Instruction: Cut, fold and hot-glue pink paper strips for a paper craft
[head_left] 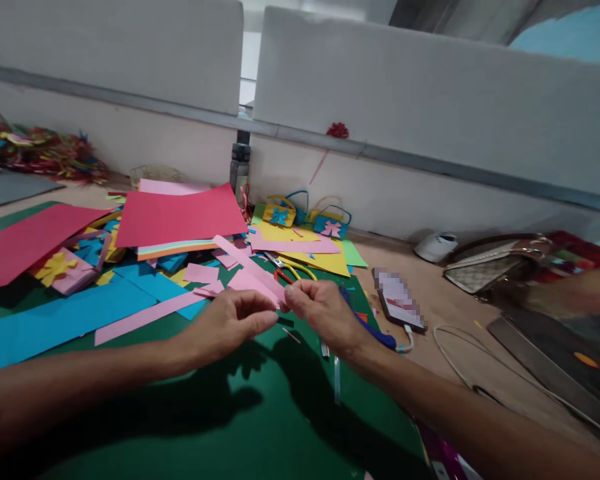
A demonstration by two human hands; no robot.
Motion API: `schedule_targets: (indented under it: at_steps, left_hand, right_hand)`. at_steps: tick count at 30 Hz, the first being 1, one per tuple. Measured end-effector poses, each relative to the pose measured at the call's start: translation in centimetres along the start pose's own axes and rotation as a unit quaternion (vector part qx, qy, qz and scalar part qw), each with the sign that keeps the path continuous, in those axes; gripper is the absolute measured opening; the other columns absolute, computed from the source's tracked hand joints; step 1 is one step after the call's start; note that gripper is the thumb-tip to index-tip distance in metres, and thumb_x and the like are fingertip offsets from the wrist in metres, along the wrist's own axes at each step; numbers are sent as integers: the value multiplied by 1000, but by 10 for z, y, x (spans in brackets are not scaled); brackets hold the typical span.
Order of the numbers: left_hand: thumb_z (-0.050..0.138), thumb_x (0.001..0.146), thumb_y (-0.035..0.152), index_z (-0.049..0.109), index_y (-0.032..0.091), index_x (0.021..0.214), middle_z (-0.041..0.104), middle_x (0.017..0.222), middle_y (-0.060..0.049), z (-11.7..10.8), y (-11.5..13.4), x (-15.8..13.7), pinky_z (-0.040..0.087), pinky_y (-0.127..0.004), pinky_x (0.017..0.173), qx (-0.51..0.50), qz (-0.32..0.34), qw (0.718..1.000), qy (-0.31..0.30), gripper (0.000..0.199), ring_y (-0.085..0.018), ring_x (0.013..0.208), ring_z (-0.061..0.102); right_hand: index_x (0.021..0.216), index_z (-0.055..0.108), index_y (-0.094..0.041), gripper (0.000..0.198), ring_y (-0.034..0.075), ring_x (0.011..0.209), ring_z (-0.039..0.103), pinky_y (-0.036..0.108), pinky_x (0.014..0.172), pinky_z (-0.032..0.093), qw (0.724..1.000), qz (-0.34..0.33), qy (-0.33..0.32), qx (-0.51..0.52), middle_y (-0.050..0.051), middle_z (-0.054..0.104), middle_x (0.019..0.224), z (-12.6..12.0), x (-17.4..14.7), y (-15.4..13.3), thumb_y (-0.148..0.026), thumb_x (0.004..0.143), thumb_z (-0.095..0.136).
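My right hand is closed, thumb pressed to curled fingers, at the edge of a piece of pink paper. Just left of it, my left hand hovers over the green cutting mat, its fingers loosely curved with a gap between thumb and forefinger. Its other fingers are partly hidden. Behind the hands lie scissors with red and yellow handles. Pink strips and a small pink rectangle lie to the left, over blue paper.
Red sheets top a paper stack at the back left. Small paper bags with bows stand at the back. On the right are a phone with a cable, a white mouse and a handbag. A bottle stands by the partition.
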State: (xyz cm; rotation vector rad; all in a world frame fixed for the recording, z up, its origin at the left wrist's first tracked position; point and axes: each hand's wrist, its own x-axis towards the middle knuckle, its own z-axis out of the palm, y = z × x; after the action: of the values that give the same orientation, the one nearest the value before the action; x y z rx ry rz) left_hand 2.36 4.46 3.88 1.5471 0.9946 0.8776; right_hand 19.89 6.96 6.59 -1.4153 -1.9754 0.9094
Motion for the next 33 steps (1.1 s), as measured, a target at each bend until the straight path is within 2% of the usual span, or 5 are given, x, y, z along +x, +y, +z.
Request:
schedule_targets:
  at_steps: [3, 8, 19, 26, 33]
  left_hand:
    - [56, 77, 48, 60, 14, 78, 55, 65, 0, 3, -10, 10, 33, -20, 47, -98, -39, 993, 50, 35, -9, 53, 44]
    - [58, 74, 41, 55, 14, 54, 48, 48, 2, -3, -9, 13, 30, -22, 48, -69, -41, 992, 97, 34, -8, 48, 40]
    - [61, 75, 42, 58, 14, 59, 46, 50, 4, -2, -23, 18, 26, -22, 46, -144, -52, 986, 59, 33, -7, 46, 36]
    - [66, 71, 49, 61, 13, 64, 41, 51, 6, 0, -23, 15, 20, -22, 44, -174, -37, 983, 50, 36, -6, 46, 29]
    - [63, 72, 57, 66, 13, 73, 36, 50, 7, -5, -23, 20, 19, -23, 45, -195, -24, 976, 90, 44, -6, 46, 29]
  right_hand:
    - [57, 48, -18, 33, 9, 49, 36, 22, 46, 30, 999, -19, -25, 3, -3, 44, 53, 14, -4, -4, -35, 84, 37]
    - [60, 52, -18, 35, 9, 52, 40, 23, 50, 32, 995, -67, -41, -54, -2, 51, 57, 18, -5, -9, -32, 87, 37]
    - [59, 55, -19, 23, 19, 77, 55, 33, 75, 35, 965, -104, 45, -236, 7, 64, 75, -23, 14, 3, -23, 81, 51]
    - [65, 61, -17, 37, 12, 57, 51, 24, 54, 36, 991, -39, -125, -36, 0, 60, 62, 0, -3, -12, -42, 87, 43]
    - [52, 56, -19, 36, 12, 55, 53, 25, 58, 39, 989, 34, -143, 25, 1, 61, 55, 4, -6, -11, -36, 82, 44]
